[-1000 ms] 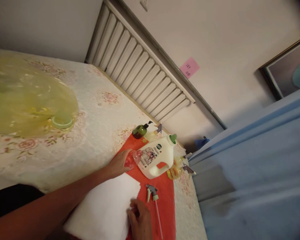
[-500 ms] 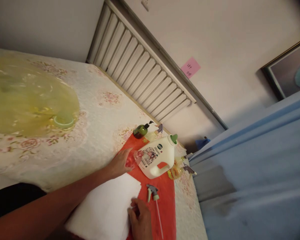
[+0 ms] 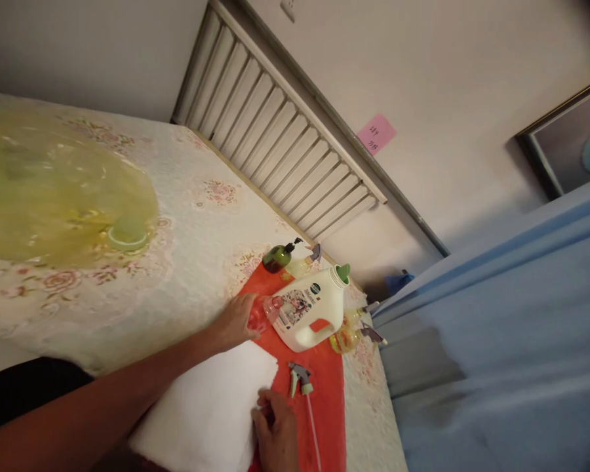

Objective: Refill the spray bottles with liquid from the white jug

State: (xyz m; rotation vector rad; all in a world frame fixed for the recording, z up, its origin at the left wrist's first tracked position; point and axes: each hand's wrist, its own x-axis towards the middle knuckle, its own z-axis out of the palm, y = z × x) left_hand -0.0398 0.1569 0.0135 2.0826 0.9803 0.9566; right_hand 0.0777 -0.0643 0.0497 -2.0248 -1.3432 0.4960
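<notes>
My left hand (image 3: pixel 233 322) has its fingers round a clear plastic bottle (image 3: pixel 265 314) that lies tilted on the red cloth (image 3: pixel 329 400), its neck toward a large white jug (image 3: pixel 307 311). My right hand (image 3: pixel 279 429) is loosely curled at the right edge of a folded white cloth (image 3: pixel 211 400); nothing shows between its thumb and forefinger. Just beyond it a grey spray trigger head (image 3: pixel 301 377) lies loose, its thin tube running toward me. The jug stands with its green spout open at the top.
Behind the jug are a dark green pump bottle (image 3: pixel 276 257) and spray bottles with yellow liquid (image 3: pixel 344 339). A yellow plastic bag (image 3: pixel 54 190) covers the left of the flowered tablecloth (image 3: pixel 187 262). A radiator (image 3: pixel 275 118) borders the far edge; a blue curtain (image 3: pixel 496 314) hangs at right.
</notes>
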